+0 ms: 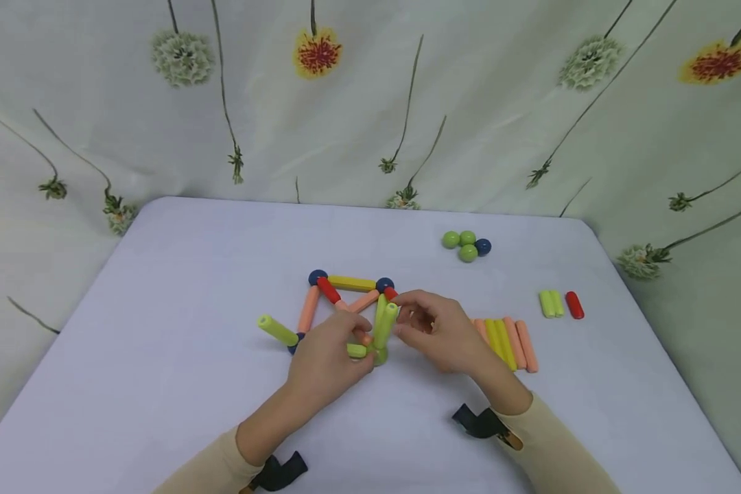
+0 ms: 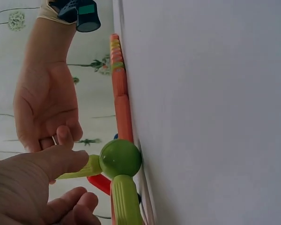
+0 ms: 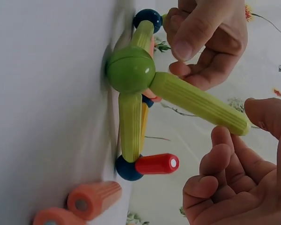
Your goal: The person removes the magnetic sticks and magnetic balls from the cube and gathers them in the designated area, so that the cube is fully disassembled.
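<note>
A frame of magnetic building sticks and balls lies on the table, with a yellow stick (image 1: 352, 283) at its back and blue balls (image 1: 318, 277) at corners. From the green ball (image 3: 131, 69) at its near right corner a light green stick (image 3: 199, 102) stands up, tilted. My right hand (image 1: 441, 333) pinches the top end of this stick between thumb and curled fingers. Beside the ball, my left hand (image 1: 327, 357) keeps its fingers loosely bent and covers part of the frame. Another green stick (image 1: 278, 331) slants up at the left corner. A short red stick (image 3: 157, 164) juts from a blue ball.
Coral and yellow sticks (image 1: 503, 343) lie in a row right of my right hand, partly behind it. Farther right are two short green sticks (image 1: 551, 304) and a short red stick (image 1: 574, 305). Several loose balls (image 1: 468, 253) sit at the back. A flowered cloth (image 1: 346, 123) hangs behind.
</note>
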{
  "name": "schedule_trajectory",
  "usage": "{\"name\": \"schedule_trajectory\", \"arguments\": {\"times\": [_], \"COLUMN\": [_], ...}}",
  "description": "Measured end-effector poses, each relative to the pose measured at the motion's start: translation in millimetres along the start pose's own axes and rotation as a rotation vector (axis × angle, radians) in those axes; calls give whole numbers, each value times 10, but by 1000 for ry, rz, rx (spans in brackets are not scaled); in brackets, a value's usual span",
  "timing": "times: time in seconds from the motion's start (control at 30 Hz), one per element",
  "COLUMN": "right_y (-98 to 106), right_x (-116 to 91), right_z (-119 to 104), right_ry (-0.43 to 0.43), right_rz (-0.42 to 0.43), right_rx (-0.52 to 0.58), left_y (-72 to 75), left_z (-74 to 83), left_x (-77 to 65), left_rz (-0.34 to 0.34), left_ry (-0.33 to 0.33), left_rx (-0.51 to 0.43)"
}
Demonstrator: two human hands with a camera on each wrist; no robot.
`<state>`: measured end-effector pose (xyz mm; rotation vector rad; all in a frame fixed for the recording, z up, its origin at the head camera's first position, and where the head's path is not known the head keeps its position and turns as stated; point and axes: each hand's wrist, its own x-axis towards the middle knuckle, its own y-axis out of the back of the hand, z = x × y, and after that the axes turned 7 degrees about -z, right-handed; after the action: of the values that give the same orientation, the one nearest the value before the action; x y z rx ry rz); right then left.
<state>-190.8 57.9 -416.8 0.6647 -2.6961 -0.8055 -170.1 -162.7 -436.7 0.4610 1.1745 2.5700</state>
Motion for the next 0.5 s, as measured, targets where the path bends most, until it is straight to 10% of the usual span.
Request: {"name": "schedule_trajectory", "arguments": {"times": [0.5], "right_y": [-167], "right_x": [101], "right_z": [81], "right_ry": [-16], "right_rz": [27], "right_rx": [8], "left_y": [-71], "left_z": [-65], "left_x": [147], "left_rz": [-231], "left_ry": [50], "left_rx": [178]}}
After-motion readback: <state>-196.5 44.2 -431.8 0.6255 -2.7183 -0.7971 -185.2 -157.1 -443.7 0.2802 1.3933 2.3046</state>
